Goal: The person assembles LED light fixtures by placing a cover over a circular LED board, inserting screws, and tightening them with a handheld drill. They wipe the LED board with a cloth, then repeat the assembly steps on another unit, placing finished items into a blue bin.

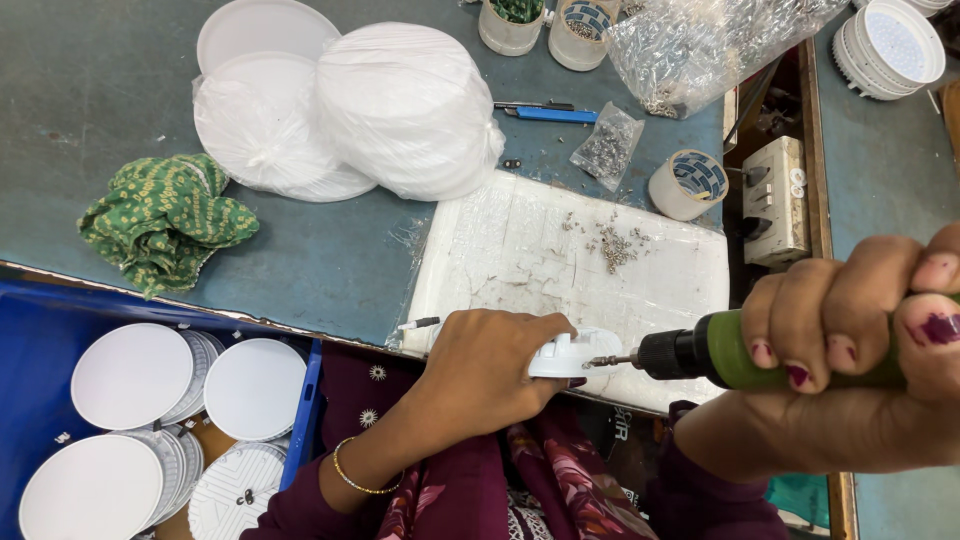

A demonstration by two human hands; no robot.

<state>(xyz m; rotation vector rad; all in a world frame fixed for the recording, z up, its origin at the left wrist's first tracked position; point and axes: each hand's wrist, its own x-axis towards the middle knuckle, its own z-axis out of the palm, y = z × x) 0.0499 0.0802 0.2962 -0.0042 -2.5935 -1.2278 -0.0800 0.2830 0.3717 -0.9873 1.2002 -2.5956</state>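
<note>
- Here the left hand (485, 362) is curled shut over a small white plastic fitting (578, 353), pinning it at the near edge of the bench (320, 260); the palm hides most of the piece, so only its rounded, ribbed right end shows
- The right hand (860, 340), fingers wrapped tight, grips a powered screwdriver (720, 350) with a smooth green barrel and a black collar; its thin metal bit touches the right end of the fitting, and the tool's back end is cut off by the right edge of the view
- Under the work lies a white foam pad (560, 260), scuffed and cracked, wrapped in clear film, with a scatter of tiny metal screws (612, 245) on its far part
- Far left of the pad sit glossy white discs bundled in thin translucent bags (400, 110), and a crumpled green patterned cloth (165, 220) lies further left
- A small clear pouch of screws (607, 147), a blue pen-like tool (548, 114) and a round white tub (690, 185) stand beyond the pad
- Near left, a blue crate (40, 360) holds flat white round panels (130, 375), some showing ribbed metal backs; the crate runs out of view at the bottom
</note>
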